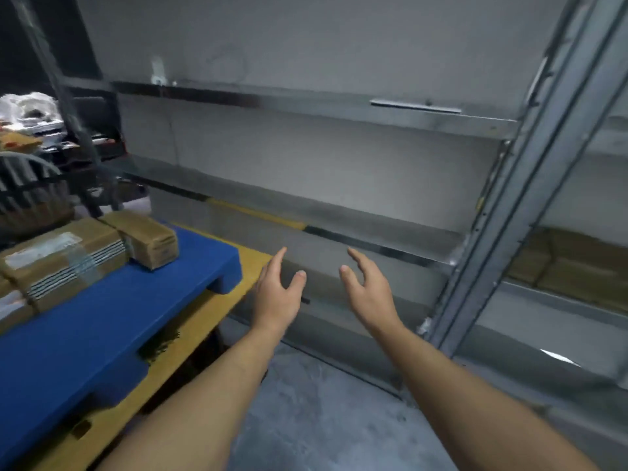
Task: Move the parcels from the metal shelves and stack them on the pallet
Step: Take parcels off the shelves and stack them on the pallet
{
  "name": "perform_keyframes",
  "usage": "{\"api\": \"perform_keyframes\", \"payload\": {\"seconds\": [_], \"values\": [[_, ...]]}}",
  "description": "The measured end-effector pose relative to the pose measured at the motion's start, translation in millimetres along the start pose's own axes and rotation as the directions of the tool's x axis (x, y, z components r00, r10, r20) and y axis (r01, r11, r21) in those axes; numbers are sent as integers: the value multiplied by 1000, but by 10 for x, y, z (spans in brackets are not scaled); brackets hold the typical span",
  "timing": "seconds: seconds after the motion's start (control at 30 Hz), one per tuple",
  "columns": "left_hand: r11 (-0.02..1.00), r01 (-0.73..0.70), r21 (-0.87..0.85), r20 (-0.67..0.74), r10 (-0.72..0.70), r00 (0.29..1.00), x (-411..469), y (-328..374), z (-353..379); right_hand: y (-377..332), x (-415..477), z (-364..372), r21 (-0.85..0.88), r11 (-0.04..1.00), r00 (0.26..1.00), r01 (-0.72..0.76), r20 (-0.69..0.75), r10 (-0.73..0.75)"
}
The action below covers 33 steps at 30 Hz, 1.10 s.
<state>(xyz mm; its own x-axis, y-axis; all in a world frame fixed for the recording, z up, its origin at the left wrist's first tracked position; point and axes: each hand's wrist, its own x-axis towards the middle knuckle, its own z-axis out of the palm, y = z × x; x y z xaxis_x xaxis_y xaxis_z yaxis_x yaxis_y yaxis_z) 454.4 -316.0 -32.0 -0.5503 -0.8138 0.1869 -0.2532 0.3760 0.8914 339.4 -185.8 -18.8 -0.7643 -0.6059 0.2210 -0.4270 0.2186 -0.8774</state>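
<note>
Holding nothing: left hand [277, 294] and right hand [368, 294] both out in front, fingers straight and loosely spread, palms facing each other with a gap between, touching nothing. Likely set at carton width, ready to clamp the two sides of the next load rather than pinch an edge. Just beyond the fingertips, only bare metal shelves [339, 107] in this bay, nothing there to take. To the right, past the slanted grey upright [530, 185], on a lower shelf of the neighbouring bay: brown parcels [571, 263], blurred, number impossible to tell, well apart from both hands. Probably the next source, so a turn and reach to the right called for. To the left, near the left hand, a blue pallet [102, 317] sitting on a yellow pallet [197, 321], presumably raised that way to spare bending. On the blue deck, set toward the far corner: a large taped parcel [68, 256] with a smaller parcel [149, 241] touching its far side, packed close, seemingly to leave the near deck bare for more. Task judged partway through. Below the arms, grey concrete floor [323, 419].
</note>
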Motion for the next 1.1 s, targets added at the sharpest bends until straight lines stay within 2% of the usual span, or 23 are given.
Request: {"api": "perform_keyframes", "payload": {"seconds": [0.13, 0.27, 0.37, 0.53, 0.73, 0.93, 1.1], "values": [[996, -74, -42, 178, 80, 981, 8, 424, 884, 418, -16, -758, -45, 994, 983, -99, -162, 91], [985, -142, -103, 376, 170, 911, -31, 818, 1789, 804, -75, -1515, -80, 977, 929, -198, -333, 161], [968, -195, -155, 501, 247, 829, -120, 1148, 2451, 1073, -129, -2073, -66, 960, 864, -273, -456, 214], [919, -299, -257, 660, 393, 640, -258, 1709, 3561, 1492, -159, -2958, -65, 925, 725, -374, -643, 248], [863, -348, -366, 751, 495, 438, -391, 2325, 4699, 1824, -287, -3905, -71, 851, 546, -521, -794, 267], [838, -304, -454, 794, 535, 289, -760, 2725, 5426, 2070, -568, -4463, 17, 794, 349, -607, -892, 287], [828, -254, -501, 818, 548, 175, -1131, 3008, 5873, 2245, -817, -4857, 94, 770, 236, -631, -922, 306]]}}
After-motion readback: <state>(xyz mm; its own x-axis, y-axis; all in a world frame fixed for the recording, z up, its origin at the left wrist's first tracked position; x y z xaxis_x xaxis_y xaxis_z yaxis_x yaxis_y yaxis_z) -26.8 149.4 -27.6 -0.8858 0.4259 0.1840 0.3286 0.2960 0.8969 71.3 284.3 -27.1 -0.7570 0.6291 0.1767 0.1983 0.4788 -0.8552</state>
